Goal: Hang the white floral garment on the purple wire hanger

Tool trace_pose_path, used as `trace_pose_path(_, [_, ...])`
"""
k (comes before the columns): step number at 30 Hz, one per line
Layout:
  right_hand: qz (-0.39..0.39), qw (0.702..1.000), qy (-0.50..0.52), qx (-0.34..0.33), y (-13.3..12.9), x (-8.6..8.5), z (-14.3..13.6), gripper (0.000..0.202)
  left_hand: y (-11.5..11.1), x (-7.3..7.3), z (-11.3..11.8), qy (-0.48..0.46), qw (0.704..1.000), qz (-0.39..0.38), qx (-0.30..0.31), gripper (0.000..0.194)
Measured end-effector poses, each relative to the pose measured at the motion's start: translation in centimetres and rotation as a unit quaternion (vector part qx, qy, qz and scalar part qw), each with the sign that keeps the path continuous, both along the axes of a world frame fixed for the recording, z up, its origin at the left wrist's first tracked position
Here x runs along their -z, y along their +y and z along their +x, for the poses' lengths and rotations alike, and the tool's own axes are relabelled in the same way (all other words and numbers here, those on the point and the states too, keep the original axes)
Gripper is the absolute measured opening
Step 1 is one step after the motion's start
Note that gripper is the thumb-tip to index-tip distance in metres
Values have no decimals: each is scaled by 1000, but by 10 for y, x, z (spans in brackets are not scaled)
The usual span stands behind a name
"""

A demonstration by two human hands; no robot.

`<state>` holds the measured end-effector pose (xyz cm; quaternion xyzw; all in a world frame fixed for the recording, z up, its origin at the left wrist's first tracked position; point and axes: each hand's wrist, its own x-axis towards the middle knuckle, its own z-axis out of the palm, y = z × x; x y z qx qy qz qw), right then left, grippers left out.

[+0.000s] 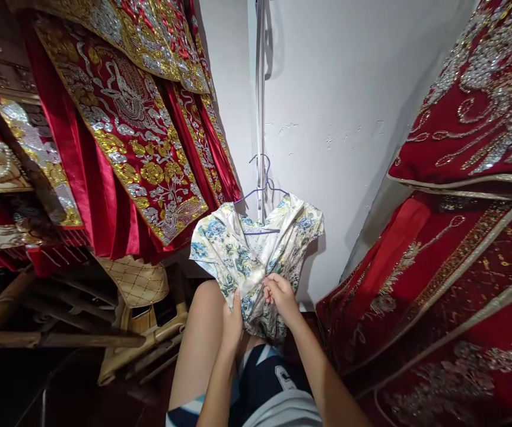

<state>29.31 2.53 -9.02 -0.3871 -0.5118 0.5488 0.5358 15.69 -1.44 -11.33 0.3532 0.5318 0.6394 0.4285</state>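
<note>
In front of me a floral blouse, white with blue and yellow flowers, hangs on a thin purple wire hanger. Its V-shaped front crosses over and its lower part lies bunched near my knees. My left hand is at the lower left of the blouse, the thumb on top of the cloth and the other fingers hidden behind it. My right hand is closed at the middle front, its thumb and fingertips pinching the fabric by the crossing of the neckline.
Red costumes with gold and silver embroidery hang at the left, above a bamboo frame. More red beaded garments hang close on the right. Behind the blouse, a narrow metal upright runs along a white wall.
</note>
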Motion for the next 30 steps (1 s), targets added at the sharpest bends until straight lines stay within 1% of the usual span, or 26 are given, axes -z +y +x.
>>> trace_pose_path(4, [-2,1000,-9,30,0,0,3,32,-1,1,4,-3,1000,-22,-8,56])
trace_pose_path(6, [2,999,-23,28,1,-1,2,31,0,2,5,-3,1000,-25,-10,58])
trace_pose_path(10, [-16,999,-51,-6,5,-6,3,30,0,3,5,-10,999,-43,-19,63])
trace_pose_path(13, [1,998,-57,19,5,-7,7,28,-1,5,2,-7,999,-44,-20,65])
trace_pose_path(15, [29,998,-50,39,4,-7,8,27,0,9,0,-2,999,-39,-21,64])
trace_pose_path(16, [39,997,-46,37,4,-8,7,28,0,11,-1,1,999,-38,-21,63])
trace_pose_path(19, [41,999,-35,3,4,-11,3,30,3,17,-2,2,999,-32,-22,56])
trace_pose_path(21, [30,999,-19,-5,4,-14,2,31,3,16,-5,-2,999,-29,-29,51])
trace_pose_path(23, [22,1000,-2,5,2,-15,4,31,0,13,-8,-3,999,-19,-41,46])
trace_pose_path(24, [21,1000,3,12,0,-15,6,31,-2,11,-9,1,998,-10,-59,45])
trace_pose_path(25, [20,1000,8,20,-2,-15,9,32,-5,9,-9,8,996,3,-91,45])
trace_pose_path(26, [21,999,10,28,-4,-15,13,32,-8,7,-8,21,990,23,-135,46])
trace_pose_path(28, [28,999,2,32,-9,-17,19,32,-13,5,0,81,966,80,-231,50])
trace_pose_path(29, [35,999,-10,25,-10,-19,22,32,-15,3,7,126,952,116,-255,52])
trace_pose_path(30, [44,999,-26,13,-12,-22,24,32,-17,2,15,174,941,145,-251,52])
